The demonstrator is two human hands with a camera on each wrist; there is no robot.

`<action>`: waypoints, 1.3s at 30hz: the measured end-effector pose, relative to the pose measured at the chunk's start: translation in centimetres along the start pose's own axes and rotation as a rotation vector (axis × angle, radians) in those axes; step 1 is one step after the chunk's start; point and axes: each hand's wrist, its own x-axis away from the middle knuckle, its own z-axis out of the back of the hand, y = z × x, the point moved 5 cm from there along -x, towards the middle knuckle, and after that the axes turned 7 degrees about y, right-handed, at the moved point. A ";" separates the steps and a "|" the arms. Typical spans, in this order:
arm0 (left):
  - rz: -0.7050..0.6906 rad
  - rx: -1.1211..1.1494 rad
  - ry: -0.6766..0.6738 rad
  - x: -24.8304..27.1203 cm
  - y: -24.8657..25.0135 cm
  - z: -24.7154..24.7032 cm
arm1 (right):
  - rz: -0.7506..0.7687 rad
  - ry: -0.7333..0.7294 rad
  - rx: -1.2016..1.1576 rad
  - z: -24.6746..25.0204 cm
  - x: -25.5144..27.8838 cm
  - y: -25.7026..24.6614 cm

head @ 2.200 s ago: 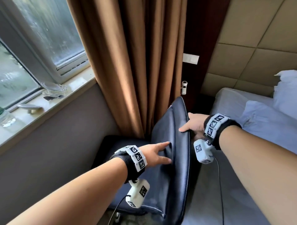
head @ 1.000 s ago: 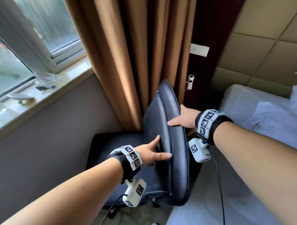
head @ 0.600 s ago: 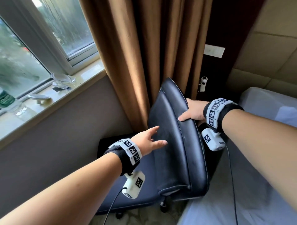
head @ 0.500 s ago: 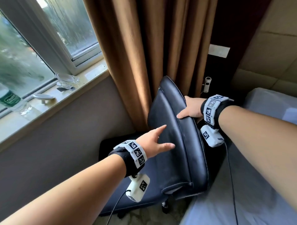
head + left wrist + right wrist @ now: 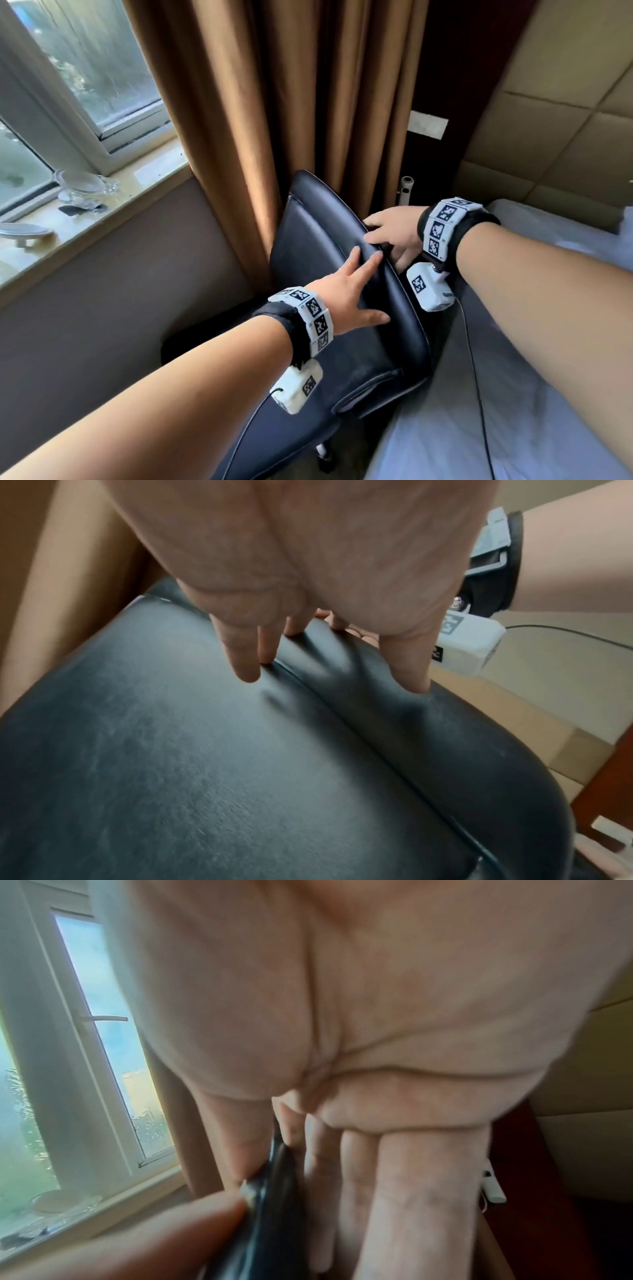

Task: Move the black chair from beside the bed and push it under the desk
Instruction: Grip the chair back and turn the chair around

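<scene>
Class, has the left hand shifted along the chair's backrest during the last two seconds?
Yes. The left hand slid up the backrest, toward the right hand.

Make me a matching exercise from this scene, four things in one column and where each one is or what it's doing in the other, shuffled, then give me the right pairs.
Things:
1. left hand
2. right hand
3. glass dish
4. brown curtain

Places or states:
A. hangs behind the black chair
B. grips the top edge of the chair back
C. sits on the window sill
D. lies with straight fingers on the front of the chair back

Pairs: 1-D, 2-B, 3-C, 4-A
</scene>
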 end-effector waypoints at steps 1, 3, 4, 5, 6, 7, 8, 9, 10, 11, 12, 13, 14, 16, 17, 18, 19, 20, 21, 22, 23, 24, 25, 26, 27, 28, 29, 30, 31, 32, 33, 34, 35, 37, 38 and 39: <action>-0.010 -0.058 0.007 -0.6 -0.2 0.2 | 0.019 0.035 0.021 0.2 -0.1 0.0; -0.060 -0.159 0.066 -1.8 -0.7 1.4 | 0.023 0.053 0.014 0.4 -0.5 0.0; -0.101 -0.183 0.110 -2.5 -1.1 2.2 | 0.011 0.049 -0.013 0.5 -0.8 -0.1; -0.141 -0.181 0.150 -3.2 -1.5 3.2 | 0.006 0.047 -0.030 0.7 -1.1 -0.3; -0.164 -0.160 0.178 -3.9 -2.1 4.2 | -0.006 0.047 -0.055 0.8 -1.5 -0.5; -0.164 -0.124 0.206 -4.7 -2.7 5.2 | -0.017 0.050 -0.066 1.1 -1.8 -0.9; -0.146 -0.087 0.228 -5.6 -3.5 6.1 | -0.025 0.051 -0.066 1.3 -2.2 -1.3; -0.125 -0.058 0.245 -6.4 -4.2 6.9 | -0.024 0.051 -0.057 1.5 -2.6 -1.6; -0.094 -0.035 0.266 -7.2 -5.0 7.6 | -0.024 0.050 -0.044 1.6 -3.0 -2.1; -0.059 -0.003 0.304 -8.0 -5.8 8.4 | -0.022 0.047 -0.026 1.8 -3.5 -2.7; -0.024 0.037 0.338 -8.6 -6.8 9.0 | -0.029 0.042 -0.009 1.9 -4.0 -3.0; 0.007 0.073 0.360 -9.2 -7.9 9.4 | -0.033 0.042 0.018 2.1 -4.4 -3.4; 0.033 0.081 0.357 -9.8 -9.0 9.6 | -0.036 0.036 0.045 2.2 -4.9 -3.9; 0.054 0.015 0.276 -11.0 -10.9 9.5 | -0.022 0.027 0.097 2.6 -5.9 -4.8; 0.057 -0.034 0.230 -11.5 -11.5 9.4 | -0.013 0.022 0.110 2.7 -6.4 -5.1; 0.064 -0.059 0.206 -12.1 -12.0 9.5 | -0.003 0.021 0.115 2.9 -6.8 -5.5; 0.081 -0.056 0.207 -12.5 -12.0 9.8 | 0.001 0.017 0.122 3.1 -7.4 -5.6; 0.100 -0.047 0.227 -12.9 -11.8 10.4 | 0.000 0.002 0.122 3.2 -7.9 -5.6; 0.114 -0.059 0.265 -13.4 -11.5 11.3 | -0.016 -0.026 0.103 3.3 -8.6 -5.5; 0.129 -0.100 0.300 -13.8 -11.2 12.2 | -0.041 -0.061 0.072 3.4 -9.3 -5.3; 0.144 -0.156 0.319 -14.3 -11.0 13.1 | -0.059 -0.105 0.050 3.5 -10.2 -5.1; 0.167 -0.215 0.326 -14.8 -11.1 13.8 | -0.063 -0.162 0.046 3.6 -11.1 -5.1; 0.210 -0.253 0.320 -15.5 -11.5 14.4 | -0.051 -0.234 0.063 3.7 -12.0 -5.2; 0.276 -0.262 0.309 -16.1 -12.2 14.9 | -0.024 -0.313 0.091 3.9 -12.8 -5.6; 0.354 -0.247 0.303 -16.6 -13.0 15.4 | 0.009 -0.383 0.123 4.0 -13.8 -5.9; 0.441 -0.216 0.314 -16.9 -13.9 15.8 | 0.050 -0.438 0.154 4.1 -14.8 -6.6; 0.538 -0.177 0.346 -17.0 -14.8 16.1 | 0.093 -0.467 0.184 4.3 -16.0 -7.4; 0.636 -0.135 0.385 -16.9 -15.5 16.4 | 0.137 -0.474 0.203 4.5 -17.2 -8.4; 0.721 -0.097 0.422 -16.5 -16.0 16.5 | 0.180 -0.471 0.205 4.6 -18.4 -9.5; 0.792 -0.061 0.453 -16.1 -16.3 16.5 | 0.222 -0.476 0.192 4.7 -19.1 -10.6; 0.851 -0.014 0.469 -15.8 -16.7 16.5 | 0.261 -0.484 0.172 4.7 -19.8 -11.8; 0.895 0.037 0.473 -15.4 -16.9 16.4 | 0.297 -0.496 0.144 4.6 -20.2 -12.9; 0.921 0.088 0.468 -15.0 -17.1 16.3 | 0.327 -0.501 0.106 4.3 -20.5 -14.0; 0.943 0.192 0.453 -14.1 -17.4 16.4 | 0.393 -0.473 0.058 3.9 -21.0 -15.8; 0.944 0.263 0.446 -13.5 -17.5 16.2 | 0.436 -0.443 0.079 3.6 -21.2 -16.5; 0.938 0.353 0.440 -13.1 -17.4 16.1 | 0.485 -0.416 0.116 3.3 -21.4 -17.1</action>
